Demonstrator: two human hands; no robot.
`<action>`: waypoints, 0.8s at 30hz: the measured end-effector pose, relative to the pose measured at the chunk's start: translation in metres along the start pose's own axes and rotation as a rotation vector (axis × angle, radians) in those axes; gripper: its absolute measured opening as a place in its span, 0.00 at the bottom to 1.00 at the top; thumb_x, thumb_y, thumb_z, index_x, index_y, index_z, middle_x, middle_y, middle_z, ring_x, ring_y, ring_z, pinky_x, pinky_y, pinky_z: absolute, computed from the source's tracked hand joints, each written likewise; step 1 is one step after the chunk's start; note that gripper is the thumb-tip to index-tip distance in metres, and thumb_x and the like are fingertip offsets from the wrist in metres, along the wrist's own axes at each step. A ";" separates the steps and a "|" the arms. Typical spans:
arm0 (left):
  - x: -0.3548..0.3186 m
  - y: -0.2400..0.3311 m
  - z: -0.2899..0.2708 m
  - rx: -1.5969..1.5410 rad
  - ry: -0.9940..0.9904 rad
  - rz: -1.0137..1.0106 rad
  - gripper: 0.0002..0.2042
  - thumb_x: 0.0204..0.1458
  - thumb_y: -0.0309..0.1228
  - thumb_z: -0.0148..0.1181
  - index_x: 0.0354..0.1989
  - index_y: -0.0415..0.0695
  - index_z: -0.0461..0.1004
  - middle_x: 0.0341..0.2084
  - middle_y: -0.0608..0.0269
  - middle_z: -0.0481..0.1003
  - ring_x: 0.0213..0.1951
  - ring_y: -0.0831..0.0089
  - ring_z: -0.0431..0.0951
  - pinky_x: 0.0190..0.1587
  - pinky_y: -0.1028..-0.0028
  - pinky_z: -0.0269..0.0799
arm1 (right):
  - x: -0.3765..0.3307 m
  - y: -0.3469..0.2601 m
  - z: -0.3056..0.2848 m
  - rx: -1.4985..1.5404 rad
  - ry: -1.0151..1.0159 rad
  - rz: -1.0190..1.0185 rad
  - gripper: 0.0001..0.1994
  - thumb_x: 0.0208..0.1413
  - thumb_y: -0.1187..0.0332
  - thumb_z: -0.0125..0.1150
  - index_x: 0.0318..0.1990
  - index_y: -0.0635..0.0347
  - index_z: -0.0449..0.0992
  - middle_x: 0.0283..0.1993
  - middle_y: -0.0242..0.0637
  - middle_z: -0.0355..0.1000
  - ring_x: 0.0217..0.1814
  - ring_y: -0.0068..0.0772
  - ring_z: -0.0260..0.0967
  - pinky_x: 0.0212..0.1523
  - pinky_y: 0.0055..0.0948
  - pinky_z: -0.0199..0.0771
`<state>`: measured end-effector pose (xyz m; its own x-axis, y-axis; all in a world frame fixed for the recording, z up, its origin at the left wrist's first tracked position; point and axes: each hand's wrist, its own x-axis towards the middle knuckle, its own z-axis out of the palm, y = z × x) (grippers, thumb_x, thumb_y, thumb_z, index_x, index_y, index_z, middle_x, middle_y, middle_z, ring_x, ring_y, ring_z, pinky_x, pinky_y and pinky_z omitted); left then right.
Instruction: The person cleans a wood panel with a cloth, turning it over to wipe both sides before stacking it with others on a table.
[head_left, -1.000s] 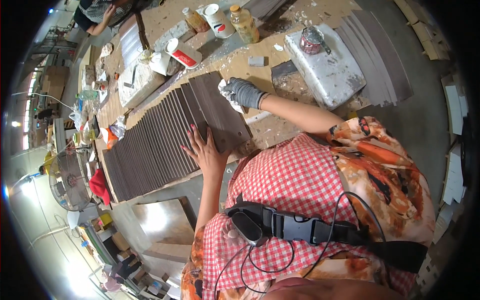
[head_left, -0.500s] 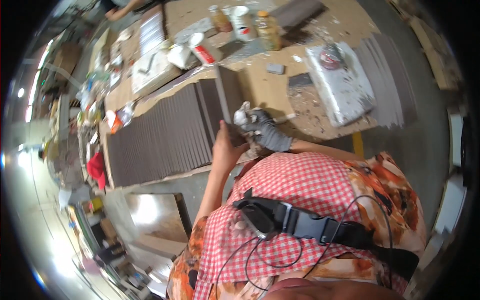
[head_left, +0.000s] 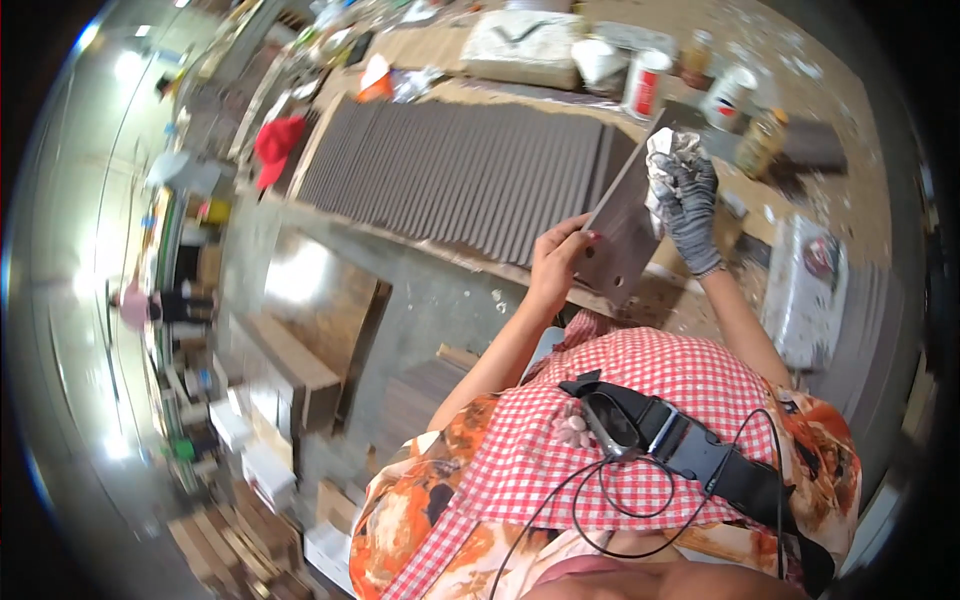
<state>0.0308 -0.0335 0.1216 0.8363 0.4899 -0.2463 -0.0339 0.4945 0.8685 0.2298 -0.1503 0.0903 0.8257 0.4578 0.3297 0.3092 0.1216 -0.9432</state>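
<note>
My bare left hand [head_left: 560, 258] grips the near end of a dark grey-brown board [head_left: 622, 222], which is tilted up off the bench and has small round holes at that end. In a grey knitted glove, my right hand [head_left: 692, 215] clutches a crumpled white rag [head_left: 668, 165] against the board's face, toward its far end. To the left, a long row of similar dark boards [head_left: 450, 170] stands on edge, closely packed along the workbench. Part of the held board is hidden behind the rag and glove.
Behind the row stand a white block [head_left: 520, 48], a red-and-white cup [head_left: 646, 85], another white cup [head_left: 730, 98] and a jar of yellowish liquid [head_left: 763, 142]. A plastic-wrapped slab [head_left: 806, 292] lies at the right. A red cap [head_left: 278, 148] hangs by the bench's left end.
The board in my left hand has been raised and tilted beside the row. My gloved right hand has moved up with the rag onto its face. The whole view has turned leftward.
</note>
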 end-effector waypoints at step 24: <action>-0.028 0.093 -0.007 0.389 0.339 0.498 0.12 0.55 0.26 0.58 0.47 0.36 0.75 0.41 0.60 0.77 0.42 0.76 0.74 0.46 0.78 0.69 | 0.105 0.107 -0.058 -1.058 -0.163 -0.475 0.14 0.59 0.65 0.52 0.48 0.62 0.72 0.47 0.47 0.72 0.48 0.41 0.70 0.52 0.35 0.68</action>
<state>0.0003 0.0041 0.2059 0.5536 0.8183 0.1544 -0.1169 -0.1072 0.9873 0.3769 -0.1408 0.0266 0.4750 0.6807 0.5578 0.8723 -0.4476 -0.1966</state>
